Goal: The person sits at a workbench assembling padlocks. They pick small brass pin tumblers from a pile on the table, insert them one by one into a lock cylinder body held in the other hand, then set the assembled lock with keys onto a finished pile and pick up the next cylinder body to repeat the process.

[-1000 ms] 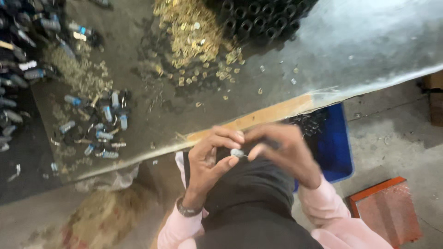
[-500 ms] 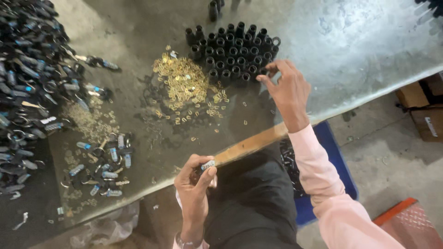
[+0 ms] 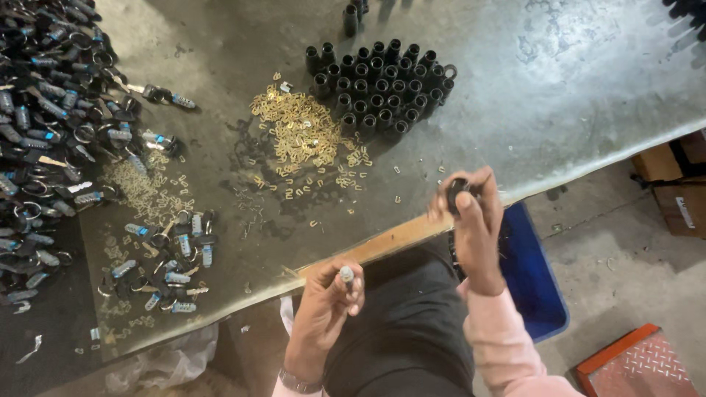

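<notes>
Right hand [image 3: 474, 220] grips black tube [image 3: 457, 194]; blue bin [image 3: 533, 279] below.

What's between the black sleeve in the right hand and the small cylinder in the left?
Nothing visible. The right hand holds the black sleeve by the table edge; the left hand holds the small cylinder lower left, only open air between them.

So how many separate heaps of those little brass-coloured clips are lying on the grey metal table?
2. One larger heap of small brass-coloured clips lies left of the cluster of black tubes. A thinner, paler heap lies further left beside the pile of dark keyed parts. Loose strays lie scattered between them.
</notes>
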The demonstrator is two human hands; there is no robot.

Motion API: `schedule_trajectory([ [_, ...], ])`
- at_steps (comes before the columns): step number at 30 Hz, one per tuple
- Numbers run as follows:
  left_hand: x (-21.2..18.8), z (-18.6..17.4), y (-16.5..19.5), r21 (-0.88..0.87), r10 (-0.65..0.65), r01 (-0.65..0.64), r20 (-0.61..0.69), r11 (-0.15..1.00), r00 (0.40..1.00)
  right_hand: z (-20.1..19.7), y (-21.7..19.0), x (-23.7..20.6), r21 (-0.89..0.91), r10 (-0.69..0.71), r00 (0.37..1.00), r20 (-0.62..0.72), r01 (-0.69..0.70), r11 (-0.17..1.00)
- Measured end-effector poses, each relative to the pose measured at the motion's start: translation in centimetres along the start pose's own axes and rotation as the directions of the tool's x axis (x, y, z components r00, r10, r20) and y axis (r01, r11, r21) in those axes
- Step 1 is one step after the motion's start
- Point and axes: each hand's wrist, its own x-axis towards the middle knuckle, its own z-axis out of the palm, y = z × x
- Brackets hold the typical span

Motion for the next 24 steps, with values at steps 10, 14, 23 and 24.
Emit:
schedule_trajectory([
  [10,-0.4,-0.2,-0.1,0.002,-0.032,0.032,-0.038,0.999,0.999,2.1,3.2,-3.5,0.198,0.160,0.987,-0.014,-0.154,0.968],
  [14,-0.4,-0.8,-0.4,0.041,-0.011,0.014,-0.074,0.999,0.997,2.6,3.1,-3.1,0.152,0.159,0.987,-0.040,-0.151,0.977],
  [23,-0.2,-1.2,-0.6,0.232,0.071,-0.053,-0.070,0.971,0.995,3.0,3.0,-3.6,0.199,0.247,0.959,-0.138,-0.217,0.956],
  [24,-0.2,-1.2,-0.6,0.244,0.080,-0.060,-0.072,0.968,0.994,3.0,3.0,-3.7,0.207,0.255,0.957,-0.139,-0.224,0.952],
])
